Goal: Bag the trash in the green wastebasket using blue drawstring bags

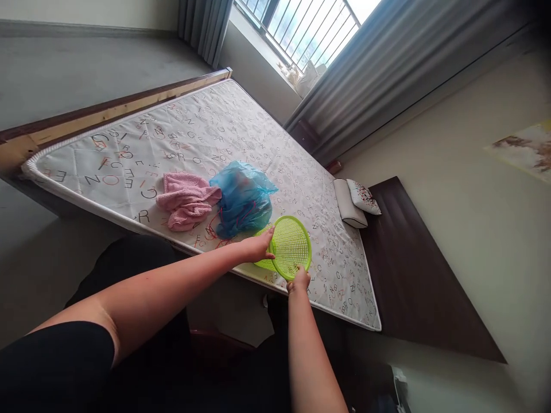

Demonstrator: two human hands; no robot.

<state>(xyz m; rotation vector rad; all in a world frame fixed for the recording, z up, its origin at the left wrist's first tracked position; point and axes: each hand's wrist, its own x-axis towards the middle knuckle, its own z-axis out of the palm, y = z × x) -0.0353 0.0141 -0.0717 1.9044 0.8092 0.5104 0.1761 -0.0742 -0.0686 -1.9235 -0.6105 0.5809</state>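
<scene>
Gripping the green basket [289,246] at the mattress [301,172] edge, the right hand [299,281] pinches its rim at 6 o'clock while the left hand [258,248] clasps it at 9 o'clock. Beyond, at 10 o'clock, a blue bag [243,198] touches a pink towel [187,201]; two pillows [355,202] lie farther off at 2 o'clock.

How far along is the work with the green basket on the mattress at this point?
Done: the pink towel and blue plastic bag already lie side by side on the bare mattress. In hand: both hands, left hand and right hand, grip the rim of the green mesh basket, tilted at the mattress edge. Left: the basket looks empty; nothing has gone into it yet.
</scene>
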